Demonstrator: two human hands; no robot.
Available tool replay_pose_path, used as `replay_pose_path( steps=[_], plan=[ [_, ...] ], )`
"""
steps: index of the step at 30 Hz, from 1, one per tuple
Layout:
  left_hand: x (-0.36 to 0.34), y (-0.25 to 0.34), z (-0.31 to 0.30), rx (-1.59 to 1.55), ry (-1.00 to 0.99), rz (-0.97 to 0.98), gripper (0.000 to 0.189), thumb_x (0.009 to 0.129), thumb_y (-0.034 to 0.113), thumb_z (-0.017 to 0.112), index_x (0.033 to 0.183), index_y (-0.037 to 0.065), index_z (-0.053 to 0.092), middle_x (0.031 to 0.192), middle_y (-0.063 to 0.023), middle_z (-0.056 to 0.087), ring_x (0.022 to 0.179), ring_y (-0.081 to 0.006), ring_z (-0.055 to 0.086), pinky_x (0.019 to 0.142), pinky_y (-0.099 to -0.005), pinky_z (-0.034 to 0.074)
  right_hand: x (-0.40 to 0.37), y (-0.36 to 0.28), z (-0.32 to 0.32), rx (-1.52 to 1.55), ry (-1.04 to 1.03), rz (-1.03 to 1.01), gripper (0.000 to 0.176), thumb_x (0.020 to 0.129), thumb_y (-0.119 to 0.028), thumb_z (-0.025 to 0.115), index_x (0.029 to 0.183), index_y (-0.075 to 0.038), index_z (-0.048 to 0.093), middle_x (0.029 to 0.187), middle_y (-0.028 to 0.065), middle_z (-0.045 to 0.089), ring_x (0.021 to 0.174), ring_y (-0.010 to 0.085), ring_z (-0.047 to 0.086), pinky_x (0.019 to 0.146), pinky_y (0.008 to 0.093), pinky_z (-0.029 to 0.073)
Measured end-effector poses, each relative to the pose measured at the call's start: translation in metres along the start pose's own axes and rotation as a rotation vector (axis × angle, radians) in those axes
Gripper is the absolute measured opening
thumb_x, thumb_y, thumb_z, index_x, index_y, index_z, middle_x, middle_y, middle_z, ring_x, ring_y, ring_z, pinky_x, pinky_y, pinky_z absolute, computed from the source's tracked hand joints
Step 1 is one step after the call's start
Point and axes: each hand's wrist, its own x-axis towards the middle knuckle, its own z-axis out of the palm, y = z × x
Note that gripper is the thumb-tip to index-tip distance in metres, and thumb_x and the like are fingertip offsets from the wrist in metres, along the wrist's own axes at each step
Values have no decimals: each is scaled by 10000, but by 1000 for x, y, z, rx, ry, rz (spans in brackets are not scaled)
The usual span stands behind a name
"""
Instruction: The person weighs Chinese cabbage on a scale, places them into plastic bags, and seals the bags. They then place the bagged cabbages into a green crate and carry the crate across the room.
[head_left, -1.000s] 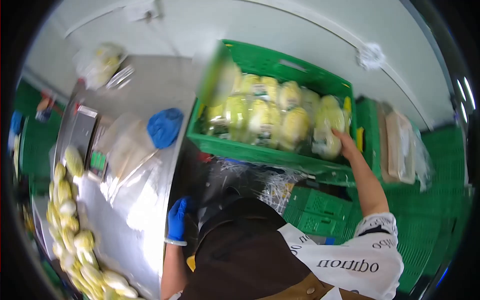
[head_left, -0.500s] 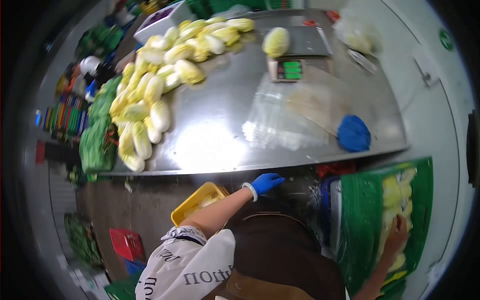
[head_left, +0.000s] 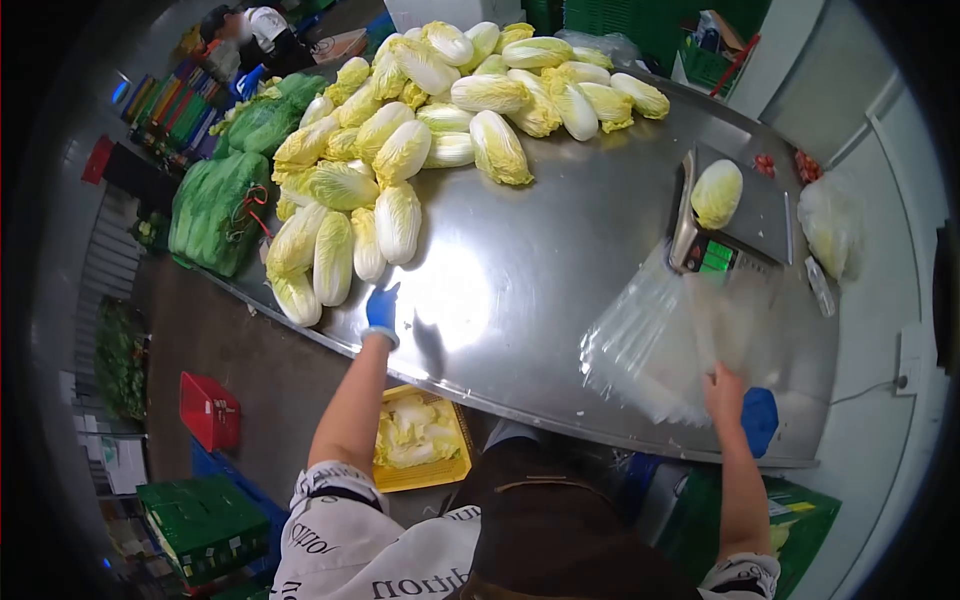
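Note:
My left hand point(head_left: 381, 310), in a blue glove, is over the steel table's front edge with its fingers stretched out. It holds nothing. Just beyond it lie pale Chinese cabbages point(head_left: 398, 222), part of a large heap across the left and back of the table. My bare right hand point(head_left: 724, 388) is closed at the near edge of a clear plastic bag point(head_left: 712, 315), which is smeared by motion. Under and beside it spreads a stack of flat clear bags point(head_left: 640, 345). One cabbage point(head_left: 717, 194) sits on the digital scale point(head_left: 755, 215) behind the bags.
A bunched blue glove point(head_left: 759, 422) lies right of my right hand. Green net sacks point(head_left: 215, 215) line the table's left end. Below the front edge stands a yellow crate point(head_left: 465, 455) of leaves; a green crate point(head_left: 812, 515) is at lower right. Another person point(head_left: 262, 35) is at far left.
My left hand has moved up and left over the table toward the cabbages. My right hand has left the green crate and now grips a plastic bag. The view has shifted.

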Motion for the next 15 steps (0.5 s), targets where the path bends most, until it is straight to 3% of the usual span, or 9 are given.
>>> replay_pose_path(
  steps=[1, 2, 4, 6, 7, 10, 11, 14, 15],
  plan=[
    [54, -27, -6, 132, 88, 182, 404, 782, 230, 694, 1053, -48, 582, 805, -28, 564, 680, -120, 488, 608, -272, 419, 3, -28, -3, 20, -73, 25, 204, 791, -190, 606, 843, -5, 537, 759, 238, 613, 763, 422, 604, 666, 468, 475],
    [61, -11, 11, 187, 193, 207, 537, 752, 269, 718, 1130, -70, 545, 934, -96, 600, 815, -183, 560, 715, -338, 471, 5, -57, -6, 38, -140, 53, 216, 802, -202, 590, 865, -2, 537, 776, 240, 613, 782, 415, 606, 676, 464, 472],
    [79, -2, 48, 538, 396, 436, 778, 713, 324, 726, 1334, -1, 388, 1275, -235, 478, 1109, -326, 508, 894, -391, 443, 7, -104, -9, 176, -241, 24, 305, 803, -272, 615, 937, -6, 550, 788, 220, 621, 774, 413, 607, 689, 456, 476],
    [39, 68, 91, 953, 466, 120, 938, 664, 362, 745, 1414, 63, 266, 1337, -245, 397, 1196, -372, 441, 928, -444, 434, 10, -138, -11, 195, -432, -20, 381, 796, -296, 650, 1029, -10, 555, 859, 200, 633, 789, 386, 619, 716, 426, 491],
    [42, 70, 98, 977, 512, 101, 999, 634, 359, 760, 1432, 89, 223, 1282, -232, 438, 1132, -396, 486, 908, -451, 446, 8, -145, -7, 240, -436, -26, 403, 791, -291, 664, 1062, -14, 555, 921, 183, 633, 824, 363, 622, 737, 409, 495],
    [53, 60, 109, 824, 500, 66, 1020, 608, 350, 770, 1432, 92, 227, 1250, -221, 454, 1073, -395, 525, 893, -441, 458, 0, -161, -6, 249, -380, -132, 400, 787, -257, 679, 1094, -26, 564, 1058, 144, 616, 922, 315, 614, 786, 376, 499],
    [55, 54, 112, 792, 552, 133, 922, 637, 297, 760, 1396, 59, 295, 1216, -194, 493, 1015, -369, 561, 873, -422, 474, -3, -164, -10, 240, -352, -176, 388, 787, -241, 680, 1093, -30, 569, 1096, 133, 608, 953, 302, 608, 799, 368, 498],
    [90, 1, 86, 65, 325, 402, 750, 697, 227, 729, 1330, 20, 383, 1148, -160, 539, 995, -315, 571, 845, -400, 488, -5, -164, -17, 253, -314, -227, 361, 800, -232, 667, 1090, -37, 580, 1157, 116, 582, 991, 293, 593, 813, 365, 494],
    [83, 1, 77, -366, 96, 159, 604, 741, 176, 704, 1263, 6, 452, 1100, -131, 567, 988, -276, 573, 835, -369, 490, -2, -165, -19, 279, -286, -243, 352, 790, -217, 668, 1085, -43, 585, 1158, 111, 582, 1002, 291, 588, 821, 364, 491]
  ],
)
